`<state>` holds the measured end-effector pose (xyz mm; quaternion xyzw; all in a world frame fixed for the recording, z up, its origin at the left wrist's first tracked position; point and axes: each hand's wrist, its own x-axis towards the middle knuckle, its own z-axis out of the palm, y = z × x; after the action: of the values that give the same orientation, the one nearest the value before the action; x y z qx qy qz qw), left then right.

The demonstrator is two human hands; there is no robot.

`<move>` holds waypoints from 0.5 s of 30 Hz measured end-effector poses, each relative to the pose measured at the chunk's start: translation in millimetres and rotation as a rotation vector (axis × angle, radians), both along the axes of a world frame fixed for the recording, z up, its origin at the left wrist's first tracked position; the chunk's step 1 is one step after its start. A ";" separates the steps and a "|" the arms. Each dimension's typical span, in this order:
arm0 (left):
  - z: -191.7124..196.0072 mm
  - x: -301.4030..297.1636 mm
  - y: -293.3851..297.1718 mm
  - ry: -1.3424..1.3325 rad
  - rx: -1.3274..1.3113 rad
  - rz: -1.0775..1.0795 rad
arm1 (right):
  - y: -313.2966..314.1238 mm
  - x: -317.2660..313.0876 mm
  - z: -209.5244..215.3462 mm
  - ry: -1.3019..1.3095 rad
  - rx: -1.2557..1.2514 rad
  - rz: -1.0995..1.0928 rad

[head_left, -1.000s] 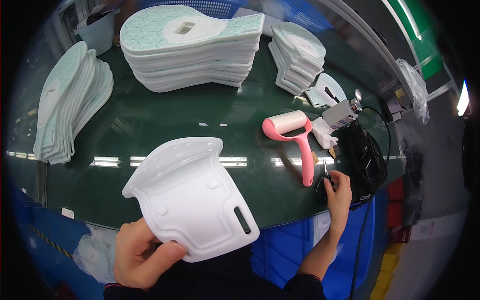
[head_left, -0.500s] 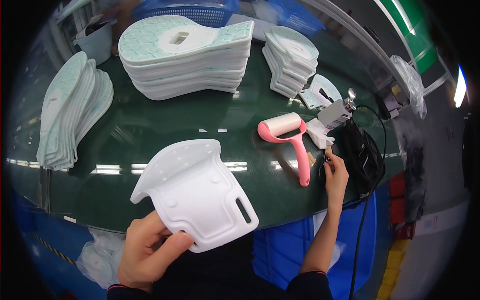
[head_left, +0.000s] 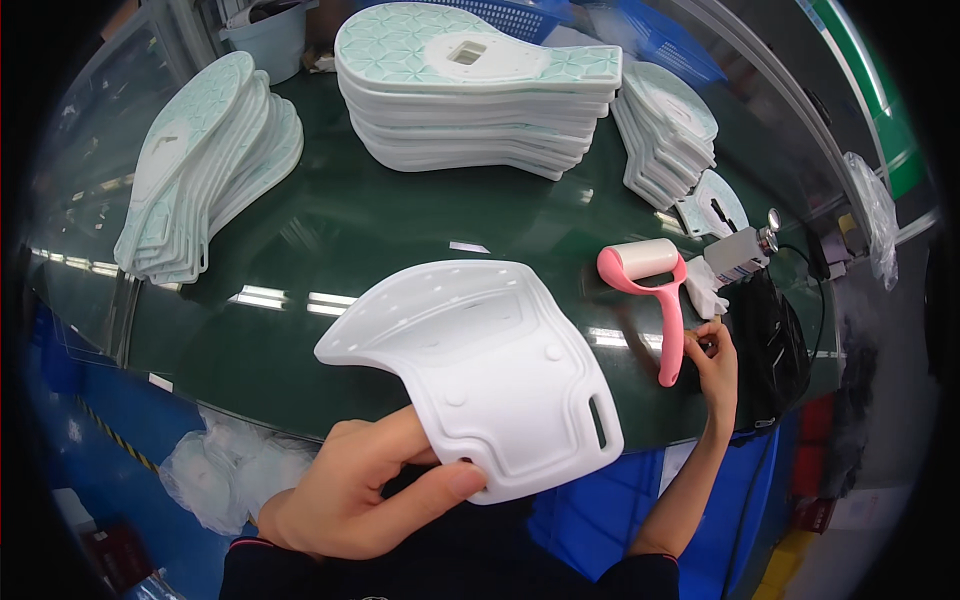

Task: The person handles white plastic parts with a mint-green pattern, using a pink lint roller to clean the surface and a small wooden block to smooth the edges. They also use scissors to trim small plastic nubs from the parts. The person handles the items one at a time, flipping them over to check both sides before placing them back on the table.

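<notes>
My left hand grips a white moulded plastic panel by its lower left corner, thumb on top and fingers underneath. The panel has a curved, upturned far end and a slot near its right edge. At the table's right side, my right hand has its fingers drawn together beside the handle of a pink sticky roller. Something small and dark shows at those fingertips, too small to name. Beyond that hand lies a crumpled white cloth or tissue, next to a white bottle with a metal top.
Stacks of white and pale green moulded panels stand across the far side of the green table. A black bag sits at the right edge. Blue baskets are behind; a blue bin is below the table.
The whole view has shifted, so the table's things appear farther right. My left hand still holds the panel, now more to the right in view. My right hand's fingers have drawn closer together.
</notes>
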<state>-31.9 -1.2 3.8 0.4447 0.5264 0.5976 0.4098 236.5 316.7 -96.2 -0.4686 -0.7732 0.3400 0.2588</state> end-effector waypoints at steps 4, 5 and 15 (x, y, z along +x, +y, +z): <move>-2.2 -1.1 2.0 -0.046 -0.023 -0.060 | -33.4 -16.6 21.2 0.258 0.217 -0.171; -4.9 3.9 -0.3 -0.123 -0.026 -0.046 | -51.8 -32.7 34.7 0.410 0.238 -0.228; -12.9 20.1 4.5 -0.110 0.006 0.099 | -210.6 -108.7 71.2 0.932 -0.025 0.473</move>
<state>-11.8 3.3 -9.1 0.3860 0.5227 0.6422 0.4066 127.8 106.1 -25.0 -0.0831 -0.6566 0.5708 0.4859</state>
